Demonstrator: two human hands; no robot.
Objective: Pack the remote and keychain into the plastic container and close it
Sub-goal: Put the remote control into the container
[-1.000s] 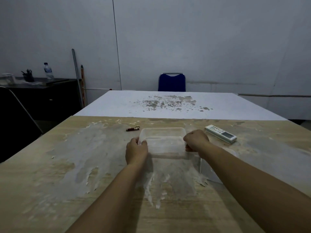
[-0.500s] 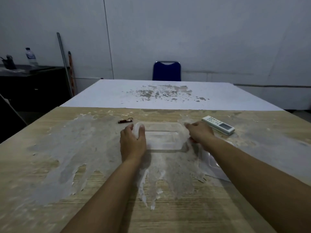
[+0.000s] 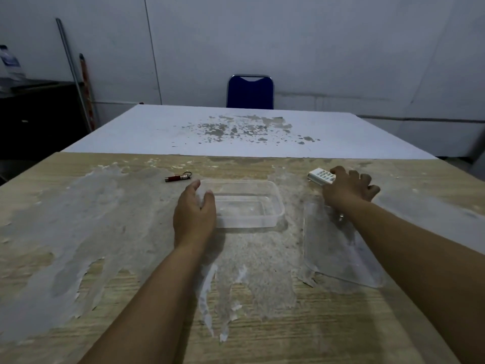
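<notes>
A clear plastic container sits open and empty on the worn wooden table. My left hand holds its left end, thumb and fingers around the rim. Its clear lid lies flat to the right, partly under my right forearm. My right hand has closed over the white remote, whose far end with buttons sticks out to the left. The keychain, a small dark red tube with a ring, lies beyond the container's left corner, untouched.
A white table with peeled patches abuts the far edge. A blue chair stands behind it at the wall. At the left are a dark cabinet, a water bottle and leaning poles.
My right hand left the container's right end and moved right onto the remote. The left hand stays on the container, which now rests on the table. The view tilted down.
</notes>
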